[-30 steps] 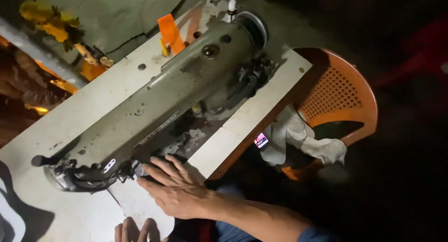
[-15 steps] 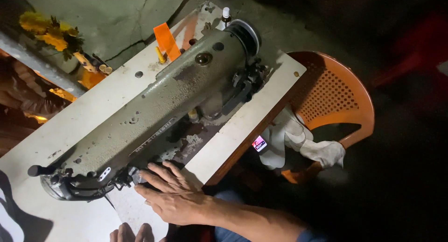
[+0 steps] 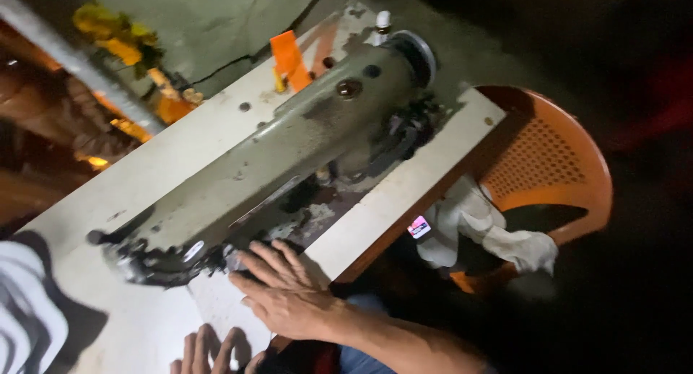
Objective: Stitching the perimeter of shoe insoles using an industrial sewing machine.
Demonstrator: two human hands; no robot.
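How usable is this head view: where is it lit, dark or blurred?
Head view: light falls on the sewing machine, the white table and the right hand flat on pale cloth; the left hand is cut off by the bottom edge; the right side past the orange chair sinks into black; slight motion blur softens the whole frame.

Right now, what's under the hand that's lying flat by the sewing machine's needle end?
The right hand presses flat on a pale piece of fabric lying on the white table beside the sewing machine. The fabric under the palm is covered.
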